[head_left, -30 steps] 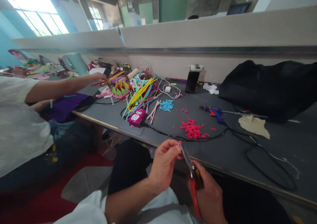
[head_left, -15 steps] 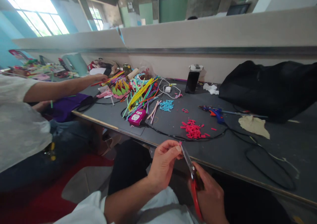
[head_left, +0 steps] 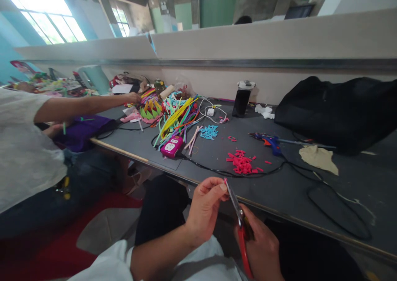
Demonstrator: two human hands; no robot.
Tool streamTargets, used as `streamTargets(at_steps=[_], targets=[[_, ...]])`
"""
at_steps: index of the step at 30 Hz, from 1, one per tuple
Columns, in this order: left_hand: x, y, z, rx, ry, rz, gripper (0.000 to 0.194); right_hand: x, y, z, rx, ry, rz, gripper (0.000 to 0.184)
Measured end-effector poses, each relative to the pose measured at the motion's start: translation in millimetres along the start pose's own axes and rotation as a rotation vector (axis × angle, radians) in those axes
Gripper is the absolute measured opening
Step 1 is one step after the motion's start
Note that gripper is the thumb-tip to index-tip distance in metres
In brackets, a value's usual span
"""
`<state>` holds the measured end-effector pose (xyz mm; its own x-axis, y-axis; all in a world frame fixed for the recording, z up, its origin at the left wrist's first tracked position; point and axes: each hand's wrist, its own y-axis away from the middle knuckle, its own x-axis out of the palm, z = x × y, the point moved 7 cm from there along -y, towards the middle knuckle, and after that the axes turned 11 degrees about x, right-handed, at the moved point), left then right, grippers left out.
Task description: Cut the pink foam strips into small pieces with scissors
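Between the thumb and fingertips of my left hand (head_left: 203, 208) is a small pink strip (head_left: 225, 181), mostly hidden by the fingers. Red-handled scissors (head_left: 236, 205) are gripped in my right hand (head_left: 263, 248), with their blades pointing up and touching or almost touching the strip. Both hands are over my lap, in front of the table edge. Just beyond them on the grey table lies a pile of short red cut pieces (head_left: 242, 164). Farther back is a heap of short blue pieces (head_left: 209, 132).
A blue glue gun (head_left: 273, 144) with a black cord lies at right, near a beige cloth (head_left: 318, 159) and a black bag (head_left: 335, 111). Long coloured strips (head_left: 176, 117) and a magenta box (head_left: 171, 147) are left of centre. At left, a co-worker's arm (head_left: 93, 104) reaches across the table.
The co-worker's hand at left has shifted right, toward the coloured strips. My hands and the scissors have hardly moved.
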<state>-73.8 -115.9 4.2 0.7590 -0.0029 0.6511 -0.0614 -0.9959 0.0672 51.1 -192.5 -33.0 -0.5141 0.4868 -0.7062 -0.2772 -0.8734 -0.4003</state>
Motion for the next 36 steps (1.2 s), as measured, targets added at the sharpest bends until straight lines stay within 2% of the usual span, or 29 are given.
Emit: streamTargets(at_steps=[6, 15, 19, 25, 31, 36], targets=[[-1.2, 2.3, 0.8, -0.016, 0.02, -0.02, 0.012, 0.3, 2.6, 2.0, -0.005, -0.024, -0.018, 0.035], [-6.0, 3.8, 0.7, -0.028, 0.015, -0.032, 0.014, 7.6, 2.7, -4.2, 0.031, -0.001, 0.066, 0.036], [-9.3, 4.2, -0.2, -0.032, 0.016, -0.036, 0.013, 10.4, 6.5, -5.0, 0.022, -0.045, 0.062, 0.034], [-7.6, -0.5, -3.3, -0.075, 0.12, 0.031, 0.011, 11.8, 10.5, -7.9, 0.045, -0.117, -0.009, 0.03], [-7.4, -1.2, -3.4, -0.132, 0.159, 0.103, 0.014, 11.3, 8.1, -3.4, 0.028, -0.123, 0.019, 0.033], [-4.3, 3.8, -0.9, -0.179, 0.153, 0.116, 0.012, 13.6, 9.7, -4.0, 0.019, -0.11, 0.041, 0.033]])
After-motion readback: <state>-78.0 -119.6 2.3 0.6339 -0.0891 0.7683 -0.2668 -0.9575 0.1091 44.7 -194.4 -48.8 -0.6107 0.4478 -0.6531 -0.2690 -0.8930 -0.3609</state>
